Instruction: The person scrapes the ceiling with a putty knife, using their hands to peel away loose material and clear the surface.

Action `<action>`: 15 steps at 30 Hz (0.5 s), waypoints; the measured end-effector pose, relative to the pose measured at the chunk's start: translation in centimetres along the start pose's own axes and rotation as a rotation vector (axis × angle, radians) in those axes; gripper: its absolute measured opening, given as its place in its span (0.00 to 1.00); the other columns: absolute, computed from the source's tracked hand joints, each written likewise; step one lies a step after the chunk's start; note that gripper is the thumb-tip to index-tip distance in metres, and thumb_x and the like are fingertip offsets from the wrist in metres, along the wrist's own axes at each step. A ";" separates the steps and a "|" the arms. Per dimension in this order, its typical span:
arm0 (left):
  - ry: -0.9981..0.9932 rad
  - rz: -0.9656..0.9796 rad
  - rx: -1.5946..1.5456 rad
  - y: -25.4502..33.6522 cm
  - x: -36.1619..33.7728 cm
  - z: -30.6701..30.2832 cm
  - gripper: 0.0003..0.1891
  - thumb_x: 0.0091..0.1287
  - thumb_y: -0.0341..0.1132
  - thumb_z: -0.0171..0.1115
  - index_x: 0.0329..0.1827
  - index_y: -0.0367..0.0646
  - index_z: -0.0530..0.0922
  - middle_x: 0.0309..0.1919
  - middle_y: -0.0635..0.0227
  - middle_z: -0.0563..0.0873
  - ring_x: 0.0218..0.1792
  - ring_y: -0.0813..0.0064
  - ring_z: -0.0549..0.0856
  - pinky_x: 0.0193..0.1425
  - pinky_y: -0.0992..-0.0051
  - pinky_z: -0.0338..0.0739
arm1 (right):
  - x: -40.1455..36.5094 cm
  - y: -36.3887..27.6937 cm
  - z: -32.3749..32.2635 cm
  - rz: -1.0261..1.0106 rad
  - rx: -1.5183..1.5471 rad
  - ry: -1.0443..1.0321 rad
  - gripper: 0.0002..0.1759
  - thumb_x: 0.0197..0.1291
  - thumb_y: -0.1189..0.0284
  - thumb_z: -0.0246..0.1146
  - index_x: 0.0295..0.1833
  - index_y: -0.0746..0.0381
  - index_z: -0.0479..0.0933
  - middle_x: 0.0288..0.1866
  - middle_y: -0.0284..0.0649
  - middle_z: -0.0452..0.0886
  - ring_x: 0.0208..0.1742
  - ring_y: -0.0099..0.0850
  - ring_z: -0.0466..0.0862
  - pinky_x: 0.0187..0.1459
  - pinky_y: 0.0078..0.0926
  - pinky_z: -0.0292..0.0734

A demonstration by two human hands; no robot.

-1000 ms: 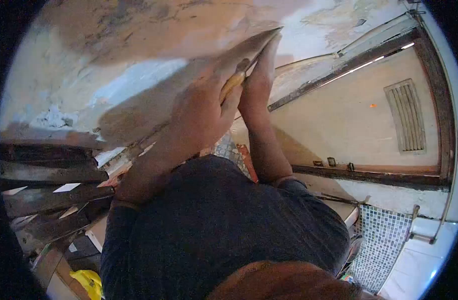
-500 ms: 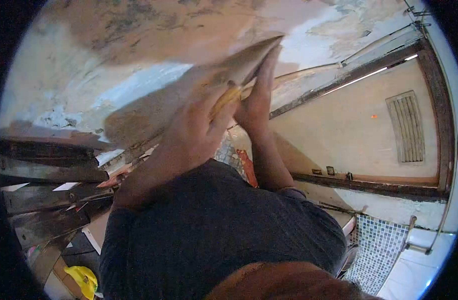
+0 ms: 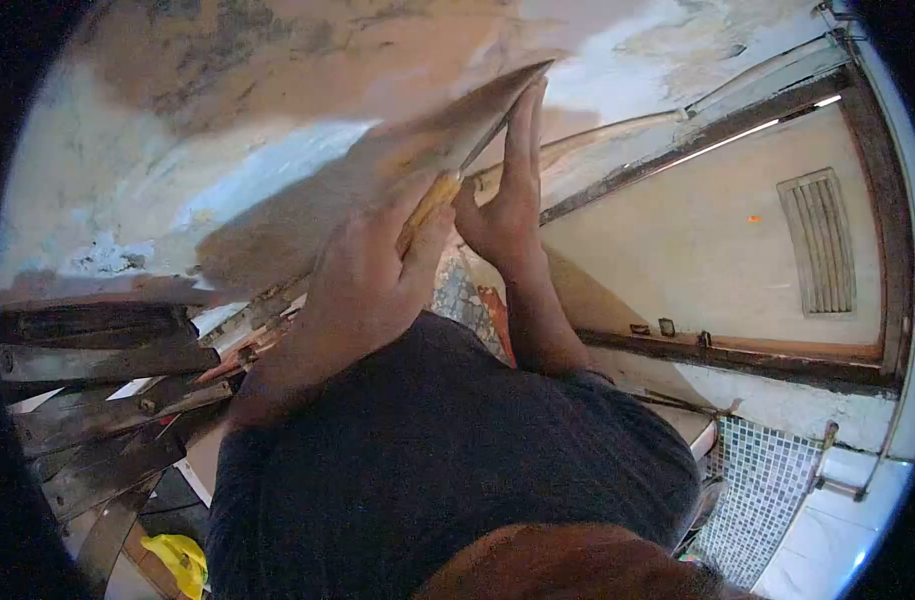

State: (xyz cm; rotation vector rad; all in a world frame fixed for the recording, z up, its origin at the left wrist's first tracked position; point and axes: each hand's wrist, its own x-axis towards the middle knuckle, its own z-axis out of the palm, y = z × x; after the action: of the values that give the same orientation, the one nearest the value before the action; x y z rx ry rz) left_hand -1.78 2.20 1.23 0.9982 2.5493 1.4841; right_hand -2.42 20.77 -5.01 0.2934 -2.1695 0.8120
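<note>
My left hand (image 3: pixel 363 275) is closed around the yellowish wooden handle (image 3: pixel 430 210) of a trowel. The tool's pointed blade (image 3: pixel 493 115) slants up to the right and lies close to or against the patchy, peeling wall (image 3: pixel 308 60). My right hand (image 3: pixel 513 200) is held beside the blade with its fingers stretched along the edge toward the tip. Its thumb is near the front end of the handle. A broad brown shadow on the wall partly blends with the blade, so its far edge is hard to make out.
A pale door (image 3: pixel 678 240) with a dark frame and a louvred vent (image 3: pixel 818 245) stands at right. Dark wooden boards (image 3: pixel 108 355) jut in at left. A yellow object (image 3: pixel 178 562) lies lower left, and mosaic tiles (image 3: pixel 763 490) cover the lower right. A pipe (image 3: pixel 608 130) runs along the wall.
The trowel and both hands have shifted slightly left in view. My left hand sits a little lower and more of the handle shows. The view itself has moved a little.
</note>
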 end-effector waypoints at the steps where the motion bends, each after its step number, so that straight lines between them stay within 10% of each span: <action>1: -0.009 -0.007 -0.003 -0.1 0.0 0.3 0.21 0.73 0.40 0.57 0.62 0.35 0.75 0.46 0.39 0.84 0.47 0.39 0.85 0.53 0.53 0.79 | 0.0 0.1 -0.1 0.021 -0.018 0.004 0.56 0.45 0.80 0.60 0.80 0.72 0.39 0.81 0.69 0.38 0.82 0.62 0.43 0.79 0.44 0.49; 15: 0.009 -0.009 -0.063 -0.3 0.7 1.6 0.20 0.72 0.40 0.57 0.60 0.37 0.77 0.44 0.42 0.85 0.46 0.42 0.85 0.53 0.51 0.77 | 0.2 0.2 -0.7 0.101 -0.048 0.010 0.52 0.43 0.85 0.54 0.79 0.75 0.44 0.81 0.68 0.44 0.82 0.58 0.46 0.80 0.41 0.45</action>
State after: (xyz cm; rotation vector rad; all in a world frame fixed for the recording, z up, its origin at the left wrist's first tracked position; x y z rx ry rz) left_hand -2.00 3.71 0.34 0.9735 2.4922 1.5596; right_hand -2.20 21.43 -4.65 0.1560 -2.2060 0.8138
